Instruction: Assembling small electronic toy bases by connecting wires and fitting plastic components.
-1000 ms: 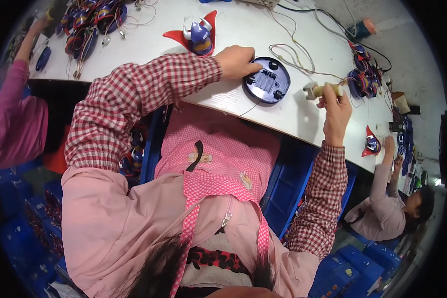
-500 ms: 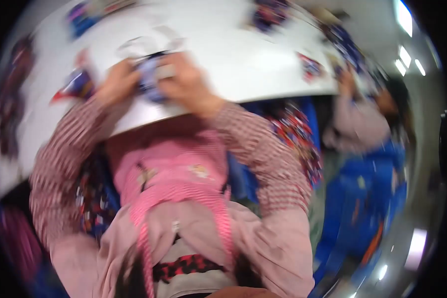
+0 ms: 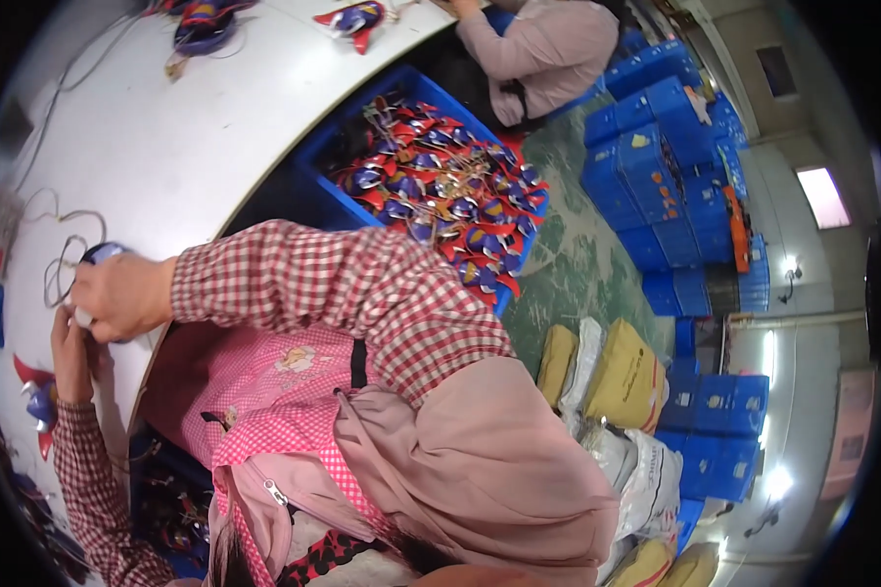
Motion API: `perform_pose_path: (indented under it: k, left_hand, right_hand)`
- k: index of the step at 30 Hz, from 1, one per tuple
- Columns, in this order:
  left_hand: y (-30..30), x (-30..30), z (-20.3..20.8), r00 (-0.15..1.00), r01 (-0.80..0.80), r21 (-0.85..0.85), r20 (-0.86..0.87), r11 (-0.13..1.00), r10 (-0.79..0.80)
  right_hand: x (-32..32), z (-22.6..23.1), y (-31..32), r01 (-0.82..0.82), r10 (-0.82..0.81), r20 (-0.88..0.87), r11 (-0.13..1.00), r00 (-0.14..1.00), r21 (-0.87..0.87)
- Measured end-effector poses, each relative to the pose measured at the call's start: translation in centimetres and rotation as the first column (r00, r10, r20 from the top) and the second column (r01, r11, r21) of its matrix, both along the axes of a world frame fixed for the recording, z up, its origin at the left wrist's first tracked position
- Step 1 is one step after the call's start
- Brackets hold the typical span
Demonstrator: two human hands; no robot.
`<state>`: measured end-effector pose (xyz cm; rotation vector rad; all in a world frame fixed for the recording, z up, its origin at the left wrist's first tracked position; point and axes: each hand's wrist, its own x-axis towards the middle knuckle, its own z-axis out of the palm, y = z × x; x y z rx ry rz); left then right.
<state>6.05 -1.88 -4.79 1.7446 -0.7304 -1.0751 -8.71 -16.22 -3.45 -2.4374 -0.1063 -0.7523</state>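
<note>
A dark blue, rounded piece [image 3: 104,253] is held at the table's edge, mostly covered by fingers. Thin, pale cord [image 3: 76,231] loops out from it over the white tabletop. My right hand [image 3: 127,293] is closed around the piece, back of the hand upward. Below and beside it, my left hand [image 3: 71,360] meets the same piece with bent fingers; its fingertips are partly hidden by the right hand. A blue and red piece with pointed red ends [image 3: 39,403] lies on the table left of my left hand.
A blue bin [image 3: 315,161] full of red and blue pieces stands right of the table [image 3: 206,127]. More pieces [image 3: 354,20] lie at the far side. A co-worker [image 3: 543,49] sits beyond the bin. Stacked blue crates [image 3: 636,176] and filled sacks [image 3: 622,377] stand at right.
The view has swung to the right, so the bin, crates and sacks now show. Both hands stay together on the blue piece, now at the left of the picture.
</note>
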Motion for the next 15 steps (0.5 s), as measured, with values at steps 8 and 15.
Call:
perform_pose_path:
  k: [8,15]
  left_hand:
    - [-0.1,2.6,-3.8,0.993,0.013,-0.173,0.115,0.985,0.007]
    - [5.5,3.0,-0.4,0.871,0.053,0.004,0.488,0.999,-0.049]
  right_hand:
    - [2.9,-0.3,-0.8,0.066,-0.044,-0.219,0.993,0.975,0.096]
    - [2.5,2.2,0.6,-0.032,0.122,-0.272,0.949,0.954,0.315]
